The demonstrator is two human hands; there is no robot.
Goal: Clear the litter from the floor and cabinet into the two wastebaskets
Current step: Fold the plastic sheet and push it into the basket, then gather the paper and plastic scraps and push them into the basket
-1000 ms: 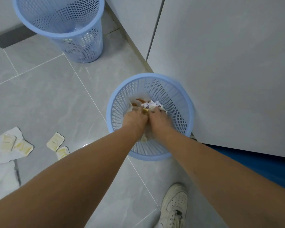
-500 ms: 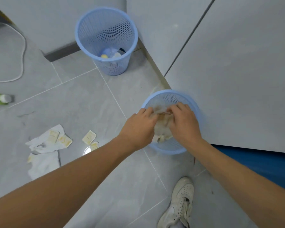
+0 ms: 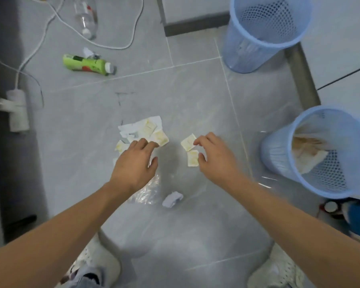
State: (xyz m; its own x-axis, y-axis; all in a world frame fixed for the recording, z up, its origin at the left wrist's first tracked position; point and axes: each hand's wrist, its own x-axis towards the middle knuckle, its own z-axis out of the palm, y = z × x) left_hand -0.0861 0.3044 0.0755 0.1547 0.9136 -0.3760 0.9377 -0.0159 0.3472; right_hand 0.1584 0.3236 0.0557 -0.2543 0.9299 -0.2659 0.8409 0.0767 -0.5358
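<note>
My left hand point(image 3: 137, 163) hovers spread over a pile of torn white paper and yellow sachets point(image 3: 146, 129) on the grey floor, fingertips touching its near edge. My right hand point(image 3: 214, 156) rests its fingertips on two loose yellow sachets point(image 3: 189, 142); both still lie flat. A crumpled paper ball point(image 3: 173, 199) and a clear plastic wrapper point(image 3: 148, 190) lie just below my hands. The near blue wastebasket point(image 3: 274, 154) at the right holds paper. The far blue wastebasket point(image 3: 243, 48) stands at the upper right.
A green bottle point(image 3: 85, 64) and a clear bottle point(image 3: 85, 17) lie at the upper left among a white cable point(image 3: 133, 28). A power strip point(image 3: 17, 113) sits at the left. White cabinet fronts point(image 3: 345, 94) line the right. My white shoes point(image 3: 96, 265) are at the bottom.
Both hands have left the near wastebasket, with the paper staying inside it, and moved left and down to the sachets on the floor. The view has swung left.
</note>
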